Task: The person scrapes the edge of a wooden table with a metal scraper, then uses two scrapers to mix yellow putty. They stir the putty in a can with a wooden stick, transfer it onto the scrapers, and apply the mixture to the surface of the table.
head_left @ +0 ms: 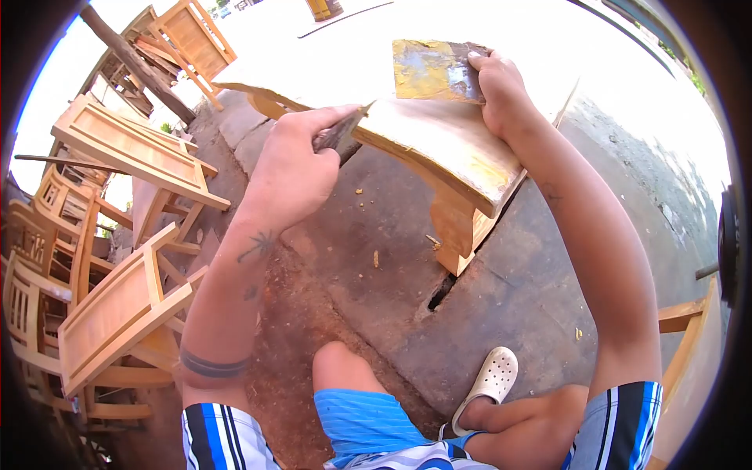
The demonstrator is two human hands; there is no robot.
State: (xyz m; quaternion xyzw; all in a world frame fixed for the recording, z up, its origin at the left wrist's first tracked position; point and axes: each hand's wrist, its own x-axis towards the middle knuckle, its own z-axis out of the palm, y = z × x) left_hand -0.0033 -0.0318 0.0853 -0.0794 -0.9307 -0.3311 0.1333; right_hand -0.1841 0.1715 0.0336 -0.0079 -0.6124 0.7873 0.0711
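Two hands work at a pale wooden bench [450, 153]. The left hand [294, 168] has its fingers closed around a flat scraper [342, 133]. The blade comes out past the thumb, and its tip meets the near edge of the bench. The right hand [500, 90] pinches the right end of a smeared board [431, 69], which lies on the bench top. Thumb and fingers are pressed tight on it.

The scraper handle is hidden inside the fist. The far end of the bench is lost in strong glare. Stacked wooden chairs [117, 305] crowd the left side, while concrete ground [517, 290] lies open below and to the right of the bench.
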